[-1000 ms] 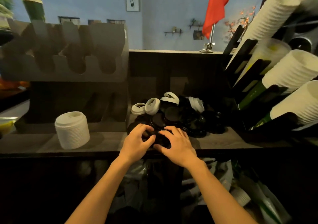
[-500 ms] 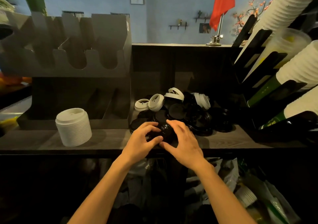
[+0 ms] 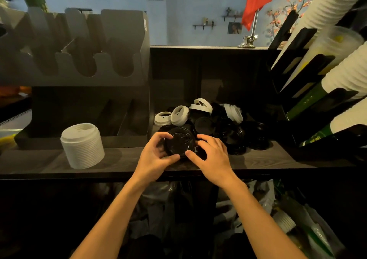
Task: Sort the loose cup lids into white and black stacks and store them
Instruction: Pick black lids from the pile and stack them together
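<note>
Fingers (image 3: 158,136) of the left hand (image 3: 153,159) curl round a black lid (image 3: 179,144); the right hand (image 3: 212,155) pinches its opposite rim. The lid is to the right of the white lid stack (image 3: 82,145) on the worktop (image 3: 119,159) and the loose lid pile (image 3: 218,123) lies farther right.

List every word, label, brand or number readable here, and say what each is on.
Nothing reads clearly.
Pale lettering on the green packaging below the shelf: too blurred.
Marks on the green cup at far right: too blurred.
White label on the grey organizer: too small.
Black lid held by the left hand and right hand: no print seen.
</note>
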